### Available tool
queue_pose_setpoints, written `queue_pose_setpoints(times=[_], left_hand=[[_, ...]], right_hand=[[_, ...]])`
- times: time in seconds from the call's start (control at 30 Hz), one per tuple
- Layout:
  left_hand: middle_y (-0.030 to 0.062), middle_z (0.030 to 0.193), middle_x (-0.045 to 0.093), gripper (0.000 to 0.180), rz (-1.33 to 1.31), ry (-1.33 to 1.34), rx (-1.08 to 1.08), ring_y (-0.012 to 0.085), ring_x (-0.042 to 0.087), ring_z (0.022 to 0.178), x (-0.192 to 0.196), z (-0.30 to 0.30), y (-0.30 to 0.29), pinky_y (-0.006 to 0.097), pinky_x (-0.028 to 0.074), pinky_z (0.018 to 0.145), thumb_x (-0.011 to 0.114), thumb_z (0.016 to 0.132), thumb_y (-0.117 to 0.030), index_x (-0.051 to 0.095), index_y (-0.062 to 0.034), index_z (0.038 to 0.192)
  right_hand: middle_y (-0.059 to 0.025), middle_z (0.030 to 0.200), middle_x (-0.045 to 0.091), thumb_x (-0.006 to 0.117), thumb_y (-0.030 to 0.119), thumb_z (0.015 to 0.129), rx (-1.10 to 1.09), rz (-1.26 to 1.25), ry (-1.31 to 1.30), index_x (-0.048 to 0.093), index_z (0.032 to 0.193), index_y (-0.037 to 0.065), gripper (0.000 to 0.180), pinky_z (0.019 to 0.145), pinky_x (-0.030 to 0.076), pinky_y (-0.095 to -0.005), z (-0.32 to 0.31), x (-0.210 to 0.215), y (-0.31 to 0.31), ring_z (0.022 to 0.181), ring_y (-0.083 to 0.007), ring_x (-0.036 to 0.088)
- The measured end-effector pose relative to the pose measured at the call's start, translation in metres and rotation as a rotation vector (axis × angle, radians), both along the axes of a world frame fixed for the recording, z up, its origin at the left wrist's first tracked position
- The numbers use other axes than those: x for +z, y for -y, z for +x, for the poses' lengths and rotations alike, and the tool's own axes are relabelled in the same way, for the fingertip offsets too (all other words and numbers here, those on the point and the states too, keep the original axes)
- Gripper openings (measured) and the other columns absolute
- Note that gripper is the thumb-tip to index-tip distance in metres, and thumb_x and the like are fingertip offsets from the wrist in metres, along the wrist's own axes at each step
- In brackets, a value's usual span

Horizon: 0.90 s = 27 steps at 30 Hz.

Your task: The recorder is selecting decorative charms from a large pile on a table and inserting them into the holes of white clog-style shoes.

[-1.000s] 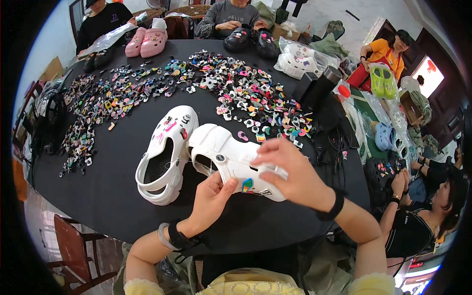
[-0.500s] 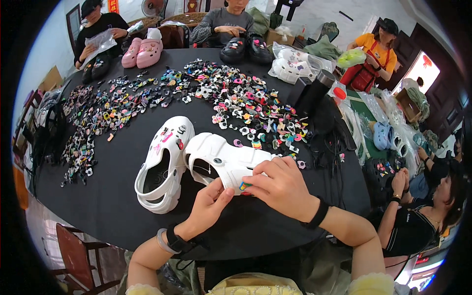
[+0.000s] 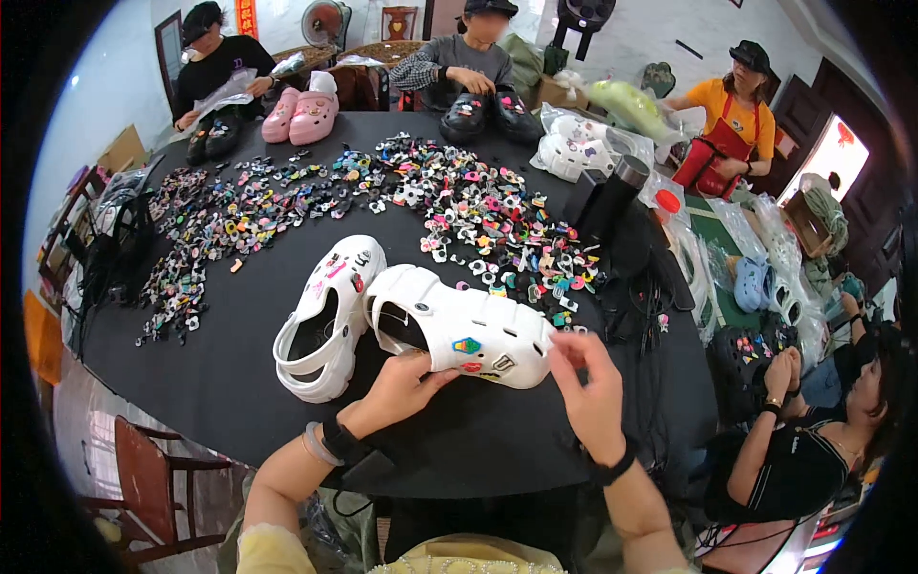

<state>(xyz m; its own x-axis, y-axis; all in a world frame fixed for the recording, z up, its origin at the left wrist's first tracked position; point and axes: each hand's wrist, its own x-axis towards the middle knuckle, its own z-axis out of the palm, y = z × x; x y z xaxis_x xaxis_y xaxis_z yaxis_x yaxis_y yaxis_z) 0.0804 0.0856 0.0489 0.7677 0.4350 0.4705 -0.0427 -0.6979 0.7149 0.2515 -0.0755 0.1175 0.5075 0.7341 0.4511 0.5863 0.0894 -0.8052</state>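
A white clog lies on its side on the black tabletop, its toe pointing right. My left hand is closed on the clog's edge near the heel opening, thumb along the lower side. Several shoe charms sit in its upper, among them a multicoloured charm and a red charm. Beside the toe is my right hand, fingers apart, with nothing visible in it. Just left, a second white clog with pink, black and red charms stands on its sole, touching the first.
A wide arc of loose shoe charms covers the table's far side. Beyond stand pink clogs, black clogs and bagged white clogs. A black bottle stands at right. Several people work around the table.
My right hand has let go of the multicoloured charm, now flush on the clog, and moved right to the toe. The clog's charm-bearing side has turned more into view.
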Motion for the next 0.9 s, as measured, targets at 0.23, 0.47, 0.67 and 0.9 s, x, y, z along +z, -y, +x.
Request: queue_pose_setpoints(times=[0.23,0.47,0.67,0.9], left_hand=[[0.01,0.073,0.065,0.024,-0.261,0.012,0.216,0.0119,0.061,0.061,0.03,-0.005,0.049,0.028,0.047,0.056,0.059,0.088,-0.019,0.06,0.0002,0.102],[0.0163,0.13,0.044,0.048,-0.948,0.174,0.006,0.0163,0.041,0.122,0.032,0.025,0.088,0.028,0.034,0.099,0.045,0.093,-0.005,0.024,0.0067,0.135],[0.0105,0.118,0.057,0.037,-0.256,0.051,0.348,0.0212,0.056,0.101,0.085,-0.021,0.071,0.03,0.042,0.088,0.058,0.084,-0.005,0.051,-0.0012,0.12],[0.0203,0.088,0.061,0.033,0.064,-0.662,0.561,0.0366,0.058,0.085,0.073,-0.08,-0.03,0.041,0.045,0.074,0.067,0.077,-0.027,0.058,0.0034,0.086]], right_hand=[[-0.0069,0.093,0.06,0.056,0.009,0.088,-0.074,-0.157,-0.252,0.047,0.12,0.002,0.034,0.069,0.047,-0.0249,0.01,-0.025,0.093,0.078,-0.0118,0.057],[-0.0167,0.115,0.056,0.046,0.013,0.094,0.348,-0.363,-0.745,0.023,0.139,0.001,0.052,0.076,0.048,-0.0266,0.01,-0.038,0.107,0.087,-0.017,0.062],[-0.0184,0.131,0.046,0.045,0.014,0.095,0.448,-0.486,-0.636,0.016,0.142,0.002,0.057,0.082,0.046,-0.0281,0.025,-0.052,0.111,0.099,-0.0208,0.06],[-0.0197,0.131,0.046,0.04,0.021,0.097,0.999,-0.721,-1.236,-0.001,0.143,0.002,0.064,0.084,0.048,-0.0311,0.011,-0.04,0.09,0.104,-0.024,0.057]])
